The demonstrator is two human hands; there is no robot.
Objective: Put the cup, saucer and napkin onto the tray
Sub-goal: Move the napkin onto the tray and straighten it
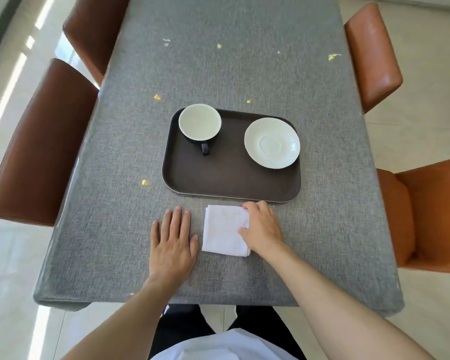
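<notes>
I stand at the near end of a long counter (218, 61) covered in grey woven cloth. A dark brown tray (229, 178) with rounded corners lies flat on it in front of me. The cup (200, 122), dark outside and white inside, stands upright in the tray's far left corner, its handle pointing back toward me. The white saucer (272, 143) rests right side up in the tray's far right part, well apart from the cup, its rim close to the tray's right edge. The near half of the tray is bare.

The folded white napkin (225, 231) lies on the cloth just short of the tray's near edge, not on the tray. My right hand (264, 227) is on the napkin's right side: the fingers curl over its far right corner and the thumb presses on the right edge, so the hand closes on the fabric, though I cannot tell whether any of it is lifted off the cloth. My left hand (173, 240) lies flat on the counter just left of the napkin, palm down, fingers spread and pointing away from me, holding nothing; its thumb is near the napkin's left edge but I cannot tell if they touch.

Brown leather chairs (42, 141) stand along both long sides of the counter.
</notes>
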